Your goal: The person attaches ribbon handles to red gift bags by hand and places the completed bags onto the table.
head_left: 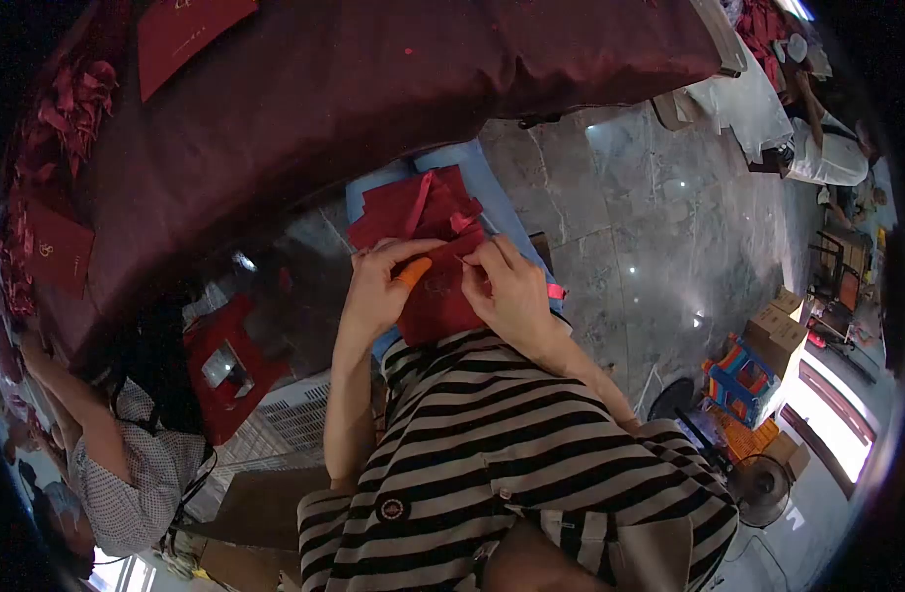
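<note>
On my lap lies a stack of dark red pieces [442,316], with a faint printed mark on the one nearest my body. A red ribbon [421,202] crosses the far end of the pile. My left hand [381,286] is closed on the upper red piece, its fingertips pressed to the edge; an orange finger cover [413,271] sits on one digit. Close beside it, my right hand [511,291] pinches at the same edge. Something thin and pale shows at its fingertips, too small to name.
A table under a dark red cloth [393,69] stands ahead, with red printed pieces [191,35] on it. At left sits another person [137,464]. A white plastic crate [285,424] is at my left; boxes [776,331] and a fan [760,483] stand at right.
</note>
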Action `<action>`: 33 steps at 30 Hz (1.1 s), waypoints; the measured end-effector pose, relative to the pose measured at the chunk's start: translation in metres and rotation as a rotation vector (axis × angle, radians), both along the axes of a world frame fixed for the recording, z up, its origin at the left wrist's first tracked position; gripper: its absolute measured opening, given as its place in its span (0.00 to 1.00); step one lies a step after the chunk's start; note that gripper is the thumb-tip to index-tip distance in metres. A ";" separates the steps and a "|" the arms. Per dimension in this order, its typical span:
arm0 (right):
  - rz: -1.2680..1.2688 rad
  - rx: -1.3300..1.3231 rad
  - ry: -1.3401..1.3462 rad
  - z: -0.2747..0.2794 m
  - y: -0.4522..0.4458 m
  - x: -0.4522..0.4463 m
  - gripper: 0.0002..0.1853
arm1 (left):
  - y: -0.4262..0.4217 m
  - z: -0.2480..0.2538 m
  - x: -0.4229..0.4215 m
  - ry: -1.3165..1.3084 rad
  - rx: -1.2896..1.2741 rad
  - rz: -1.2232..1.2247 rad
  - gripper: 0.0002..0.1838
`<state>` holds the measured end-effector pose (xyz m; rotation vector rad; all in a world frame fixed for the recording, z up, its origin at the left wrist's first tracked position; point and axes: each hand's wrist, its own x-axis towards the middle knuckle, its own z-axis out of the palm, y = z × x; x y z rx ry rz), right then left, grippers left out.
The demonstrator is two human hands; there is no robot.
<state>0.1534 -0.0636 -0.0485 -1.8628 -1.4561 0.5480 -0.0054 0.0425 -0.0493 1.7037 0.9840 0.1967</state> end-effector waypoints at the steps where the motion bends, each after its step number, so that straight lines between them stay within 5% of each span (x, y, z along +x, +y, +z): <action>1: -0.001 -0.016 -0.012 0.001 0.000 0.000 0.08 | -0.001 0.001 0.001 0.001 -0.013 0.003 0.14; 5: -0.042 -0.043 0.034 -0.002 0.000 0.003 0.09 | -0.007 0.001 0.007 -0.077 -0.116 0.066 0.14; 12: -0.002 -0.114 -0.068 0.014 0.000 0.016 0.09 | -0.031 0.027 0.026 0.032 0.321 -0.011 0.15; 18: 0.059 -0.068 0.281 0.030 -0.006 0.032 0.12 | -0.041 0.045 0.022 0.058 0.246 0.006 0.12; 22: 0.184 -0.201 -0.118 0.032 -0.014 0.032 0.14 | -0.054 0.041 0.023 0.013 0.480 -0.070 0.13; 28: 0.210 -0.046 -0.241 0.026 -0.022 0.024 0.13 | -0.016 0.039 0.013 0.035 0.083 -0.017 0.10; 33: 0.206 0.016 -0.306 0.033 -0.024 0.027 0.13 | 0.012 0.030 0.028 0.000 -0.038 -0.395 0.10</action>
